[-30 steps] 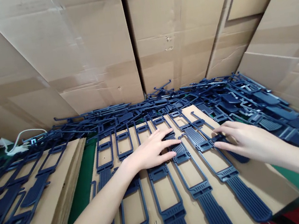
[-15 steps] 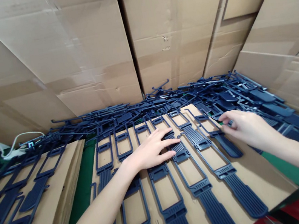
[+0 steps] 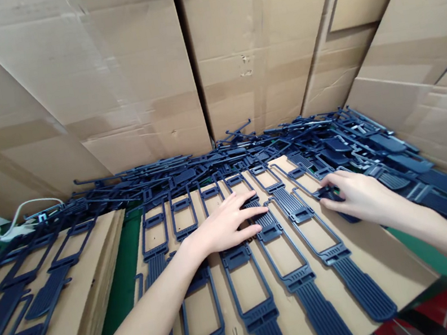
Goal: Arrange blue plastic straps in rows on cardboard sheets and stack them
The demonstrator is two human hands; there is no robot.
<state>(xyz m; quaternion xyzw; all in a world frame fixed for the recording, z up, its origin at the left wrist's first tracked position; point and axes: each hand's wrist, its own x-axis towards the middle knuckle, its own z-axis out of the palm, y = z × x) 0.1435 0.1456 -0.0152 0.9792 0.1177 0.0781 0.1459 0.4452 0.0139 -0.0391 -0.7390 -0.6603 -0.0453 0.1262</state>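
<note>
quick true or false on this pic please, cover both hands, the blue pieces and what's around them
1. The left hand is spread over pieces laid on a cardboard sheet. True.
2. The right hand is at a dark blue piece near the sheet's right side. True.
3. Both hands wear gloves. False: both are bare.
4. All the pieces lie in tidy rows. False: a jumbled pile lies beyond the sheet, in front of large cardboard boxes.
5. A green surface shows between the sheet and the cardboard stack to its left. True.
6. The two hands touch each other. False: they are apart.
</note>
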